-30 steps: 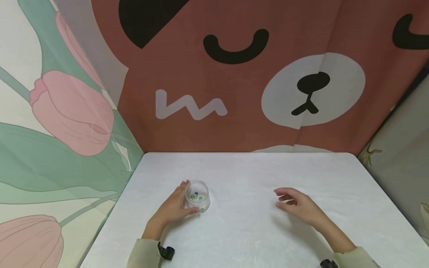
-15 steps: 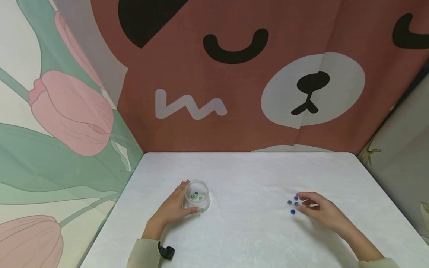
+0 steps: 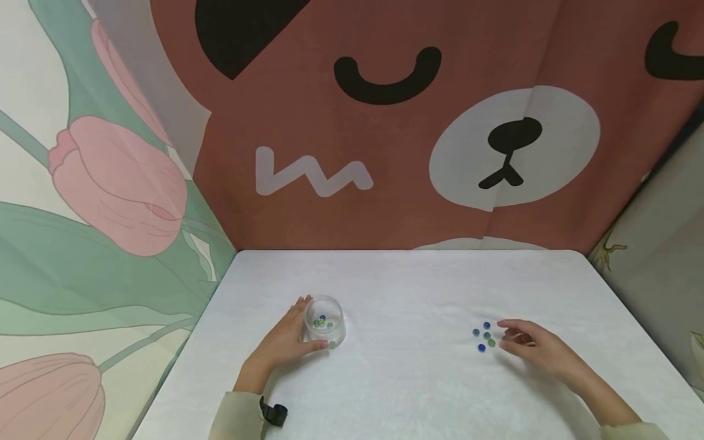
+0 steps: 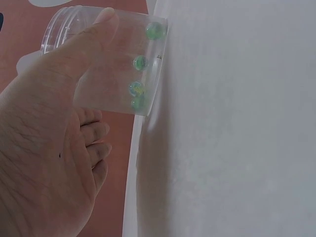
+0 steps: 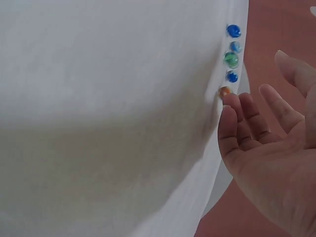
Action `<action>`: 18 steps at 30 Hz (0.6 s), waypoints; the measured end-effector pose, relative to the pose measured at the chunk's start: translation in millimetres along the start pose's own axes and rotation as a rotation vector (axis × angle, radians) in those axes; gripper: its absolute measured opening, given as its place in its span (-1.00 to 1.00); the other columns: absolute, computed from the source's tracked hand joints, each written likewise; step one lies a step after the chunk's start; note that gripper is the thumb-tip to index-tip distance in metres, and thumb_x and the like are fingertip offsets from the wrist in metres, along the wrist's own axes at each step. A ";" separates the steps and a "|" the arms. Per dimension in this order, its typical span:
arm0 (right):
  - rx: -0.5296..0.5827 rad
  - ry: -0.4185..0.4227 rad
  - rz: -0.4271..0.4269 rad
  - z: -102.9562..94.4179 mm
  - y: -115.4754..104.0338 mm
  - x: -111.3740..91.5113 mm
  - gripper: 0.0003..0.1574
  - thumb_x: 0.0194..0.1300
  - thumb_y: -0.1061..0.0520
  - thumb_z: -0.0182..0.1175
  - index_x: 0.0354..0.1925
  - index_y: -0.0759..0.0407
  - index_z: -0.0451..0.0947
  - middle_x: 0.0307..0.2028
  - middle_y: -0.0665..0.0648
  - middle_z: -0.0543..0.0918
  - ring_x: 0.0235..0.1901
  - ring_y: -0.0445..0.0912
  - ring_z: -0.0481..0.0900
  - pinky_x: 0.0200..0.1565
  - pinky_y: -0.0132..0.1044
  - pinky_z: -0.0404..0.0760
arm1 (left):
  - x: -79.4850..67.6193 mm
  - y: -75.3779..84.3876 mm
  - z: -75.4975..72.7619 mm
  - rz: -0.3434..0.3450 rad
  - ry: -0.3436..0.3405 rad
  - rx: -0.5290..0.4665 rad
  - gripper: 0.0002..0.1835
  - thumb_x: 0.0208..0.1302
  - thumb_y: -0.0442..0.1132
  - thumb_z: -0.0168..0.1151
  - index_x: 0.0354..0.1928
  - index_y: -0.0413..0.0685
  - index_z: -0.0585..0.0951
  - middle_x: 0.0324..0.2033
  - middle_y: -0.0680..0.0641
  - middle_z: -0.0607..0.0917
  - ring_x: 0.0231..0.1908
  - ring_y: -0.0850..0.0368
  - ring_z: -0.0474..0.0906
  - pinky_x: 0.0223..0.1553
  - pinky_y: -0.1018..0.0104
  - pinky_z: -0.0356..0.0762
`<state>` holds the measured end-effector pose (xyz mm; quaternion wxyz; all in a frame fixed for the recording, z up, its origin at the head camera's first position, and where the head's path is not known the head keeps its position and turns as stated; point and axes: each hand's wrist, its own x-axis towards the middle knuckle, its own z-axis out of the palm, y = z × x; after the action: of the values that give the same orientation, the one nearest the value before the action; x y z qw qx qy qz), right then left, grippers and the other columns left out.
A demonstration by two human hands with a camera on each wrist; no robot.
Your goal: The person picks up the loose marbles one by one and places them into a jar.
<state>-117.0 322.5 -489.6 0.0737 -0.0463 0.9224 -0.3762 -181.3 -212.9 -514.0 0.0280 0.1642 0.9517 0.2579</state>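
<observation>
Just left of our right hand (image 3: 540, 349), its fingers relaxed, we see the loose marbles (image 3: 486, 335), well apart from the jar (image 3: 337, 335) our left hand (image 3: 286, 340) grips.

From above, the head view faces forward and down; close, sideways wrist views share its table (image 3: 396, 391).

Bear-print backdrop (image 3: 401, 134) behind white table (image 3: 385, 379)
</observation>
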 end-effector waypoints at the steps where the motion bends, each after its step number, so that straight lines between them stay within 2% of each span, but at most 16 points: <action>1: -0.001 -0.011 0.022 -0.8 0.5 0.8 -0.31 0.38 -0.05 0.32 0.31 0.29 0.46 0.05 0.22 0.66 -0.06 -0.05 0.60 -0.15 -0.28 0.62 | -0.1 -0.1 0.2 0.002 0.002 -0.002 0.25 0.05 0.41 0.41 0.61 -0.09 0.05 0.58 -0.13 0.09 0.57 -0.11 -0.04 0.53 -0.12 0.04; 5: 0.001 -0.044 0.067 -3.4 4.3 3.4 -0.28 0.39 -0.09 0.31 0.33 0.28 0.44 0.08 0.23 0.65 -0.02 0.02 0.60 -0.11 -0.18 0.60 | -0.6 -0.5 0.8 -0.001 0.000 0.002 0.25 0.05 0.41 0.41 0.61 -0.08 0.05 0.59 -0.11 0.08 0.58 -0.09 -0.04 0.53 -0.11 0.04; 12: -0.041 -0.032 0.042 -4.1 16.2 7.8 -0.36 0.37 0.04 0.33 0.30 0.31 0.47 -0.01 0.18 0.69 -0.07 0.01 0.61 -0.14 -0.21 0.60 | -0.8 0.3 0.3 -0.006 -0.006 -0.004 0.25 0.05 0.42 0.40 0.61 -0.07 0.06 0.59 -0.08 0.09 0.58 -0.06 -0.05 0.53 -0.11 0.04; 18: -0.114 -0.010 0.065 -4.2 19.8 12.3 -0.45 0.36 0.09 0.32 0.24 0.27 0.53 -0.12 0.09 0.63 -0.16 -0.07 0.48 -0.18 -0.26 0.51 | -0.2 -1.1 0.4 -0.016 -0.011 0.010 0.26 0.05 0.46 0.37 0.62 -0.04 0.04 0.59 -0.07 0.06 0.58 -0.06 -0.07 0.53 -0.11 0.04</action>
<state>-130.5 337.7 -501.7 0.0877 -0.0221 0.9430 -0.3203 -181.4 -213.7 -514.9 0.0346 0.1579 0.9541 0.2519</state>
